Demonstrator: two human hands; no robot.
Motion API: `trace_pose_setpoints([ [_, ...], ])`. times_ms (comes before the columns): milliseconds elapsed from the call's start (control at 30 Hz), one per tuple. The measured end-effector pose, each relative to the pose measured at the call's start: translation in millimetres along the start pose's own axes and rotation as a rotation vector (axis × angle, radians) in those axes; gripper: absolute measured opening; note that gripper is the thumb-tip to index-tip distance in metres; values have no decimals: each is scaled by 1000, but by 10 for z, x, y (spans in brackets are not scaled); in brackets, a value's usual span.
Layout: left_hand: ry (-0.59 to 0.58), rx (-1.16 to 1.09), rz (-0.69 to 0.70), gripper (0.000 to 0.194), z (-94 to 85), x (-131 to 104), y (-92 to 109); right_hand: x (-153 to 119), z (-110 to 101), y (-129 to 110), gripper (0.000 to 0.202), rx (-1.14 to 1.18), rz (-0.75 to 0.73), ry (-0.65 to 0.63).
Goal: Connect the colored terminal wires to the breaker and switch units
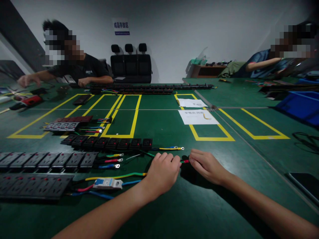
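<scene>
My left hand (pixel 164 172) is closed round a green wire (pixel 149 154), with a short piece showing past its fingers. My right hand (pixel 205 166) pinches the red sleeve (pixel 185 161) at that wire's end, just right of my left hand. Behind my left hand lies a row of black socket modules (pixel 112 142) with yellow and blue leads ending in ring terminals. Farther left are two larger socket strips (pixel 50 161), (pixel 37 187). A white and blue breaker (pixel 107 183), with coloured wires, lies beside my left forearm.
Paper sheets (pixel 198 117) lie among yellow tape outlines on the green table (pixel 161 126). A phone (pixel 305 186) and a blue bin (pixel 301 106) are at the right. Long black strips (pixel 149 88) cross the back. Two people sit beyond, left and right.
</scene>
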State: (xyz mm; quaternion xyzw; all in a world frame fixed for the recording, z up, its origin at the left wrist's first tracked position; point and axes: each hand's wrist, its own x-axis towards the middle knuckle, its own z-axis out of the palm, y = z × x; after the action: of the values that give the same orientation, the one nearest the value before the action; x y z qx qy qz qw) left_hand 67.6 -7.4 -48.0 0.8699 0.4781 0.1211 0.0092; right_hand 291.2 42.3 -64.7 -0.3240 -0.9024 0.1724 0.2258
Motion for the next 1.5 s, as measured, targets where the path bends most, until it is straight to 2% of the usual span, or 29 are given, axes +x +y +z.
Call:
trace_pose_setpoints([
  [1500, -5, 1, -3, 15, -6, 4, 4, 19, -21, -35, 32, 5, -2, 7],
])
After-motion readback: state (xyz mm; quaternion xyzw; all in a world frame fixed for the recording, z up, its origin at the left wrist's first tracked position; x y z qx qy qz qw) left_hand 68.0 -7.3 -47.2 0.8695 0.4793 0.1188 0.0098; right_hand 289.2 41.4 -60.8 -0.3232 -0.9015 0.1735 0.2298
